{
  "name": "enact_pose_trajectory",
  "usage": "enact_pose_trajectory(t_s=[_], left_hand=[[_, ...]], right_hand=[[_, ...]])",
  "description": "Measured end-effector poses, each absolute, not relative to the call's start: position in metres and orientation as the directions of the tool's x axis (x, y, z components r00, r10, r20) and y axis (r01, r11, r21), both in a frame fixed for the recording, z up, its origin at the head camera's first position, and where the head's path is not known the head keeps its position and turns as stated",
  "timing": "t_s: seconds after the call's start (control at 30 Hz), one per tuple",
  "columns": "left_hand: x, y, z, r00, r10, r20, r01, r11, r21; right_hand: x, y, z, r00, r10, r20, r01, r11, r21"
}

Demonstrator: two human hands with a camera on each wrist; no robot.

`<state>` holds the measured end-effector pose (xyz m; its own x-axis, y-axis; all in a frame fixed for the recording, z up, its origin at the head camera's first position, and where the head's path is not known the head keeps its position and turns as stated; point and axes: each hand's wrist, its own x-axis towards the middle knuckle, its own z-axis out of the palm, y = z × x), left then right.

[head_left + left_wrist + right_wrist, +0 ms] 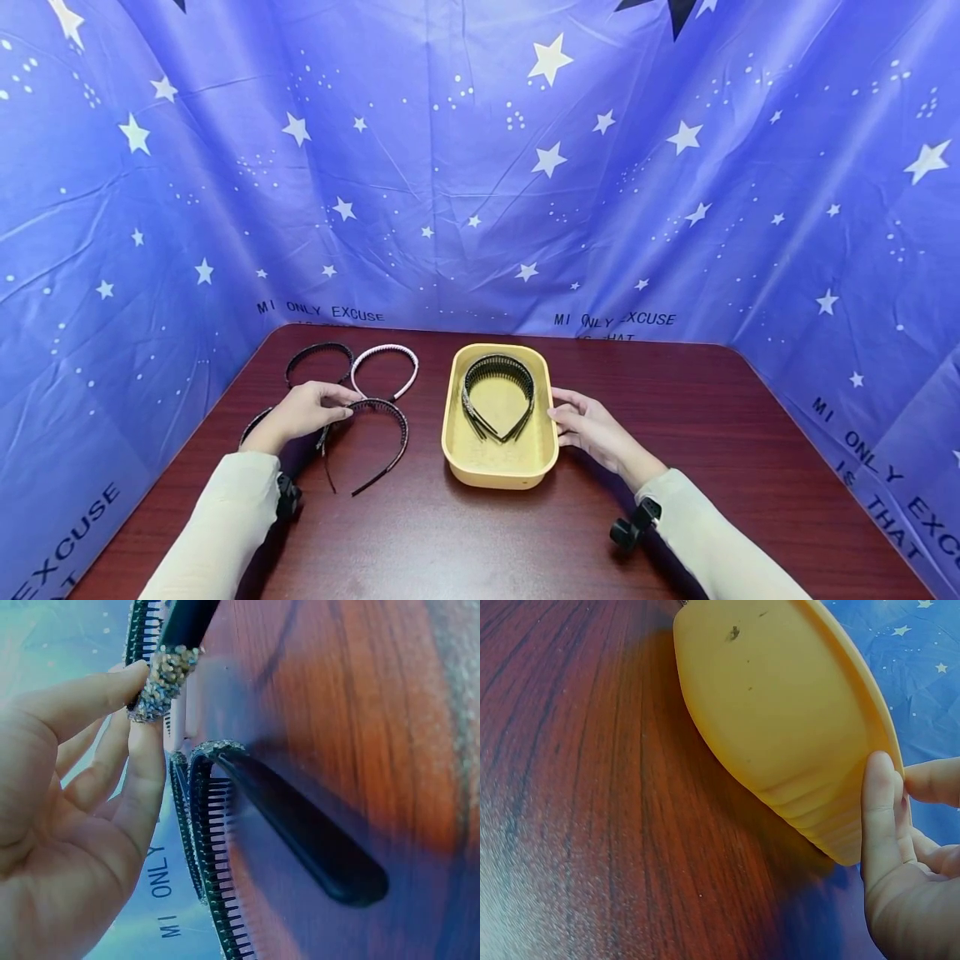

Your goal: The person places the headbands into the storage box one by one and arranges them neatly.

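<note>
My left hand (307,410) pinches a black toothed headband (406,433) between thumb and fingers. A glittery stone-covered band (166,682) shows at the pinch in the left wrist view. Below that hand lies another black headband (300,832), its smooth end pointing toward the camera. My right hand (596,429) holds the right side of a yellow plastic tray (500,479), thumb at the rim and fingers against the outer wall. Inside the tray, several black headbands (498,360) lie nested together, ends toward me.
Behind my left hand, a black headband (318,347) and a pale pink headband (415,377) lie side by side. Part of a further dark headband (251,423) shows beside the left wrist. A starry blue cloth (480,167) rises around the dark red table (420,542).
</note>
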<state>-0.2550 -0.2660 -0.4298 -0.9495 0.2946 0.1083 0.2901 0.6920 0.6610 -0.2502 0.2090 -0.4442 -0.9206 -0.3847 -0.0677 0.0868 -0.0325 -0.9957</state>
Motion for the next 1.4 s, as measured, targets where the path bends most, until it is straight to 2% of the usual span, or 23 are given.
enact_pose_trajectory(t_s=[0.4, 0.63, 0.87, 1.4], left_hand=[[-0.258, -0.270, -0.428, -0.959, 0.271, 0.080, 0.250, 0.682, 0.687], [-0.258, -0.272, -0.422, -0.953, 0.300, 0.046, 0.234, 0.631, 0.740], [-0.259, -0.272, -0.423, -0.938, 0.344, 0.050, 0.250, 0.568, 0.785], [-0.259, -0.274, -0.420, -0.932, 0.344, 0.110, 0.272, 0.467, 0.841]], right_hand=[[-0.250, 0.210, -0.443, -0.918, -0.392, -0.061, 0.083, -0.039, -0.996], [-0.250, 0.210, -0.443, -0.921, -0.383, -0.069, 0.089, -0.036, -0.995], [-0.251, 0.209, -0.445, -0.920, -0.386, -0.072, 0.106, -0.066, -0.992], [-0.250, 0.208, -0.448, -0.918, -0.390, -0.070, 0.111, -0.083, -0.990]])
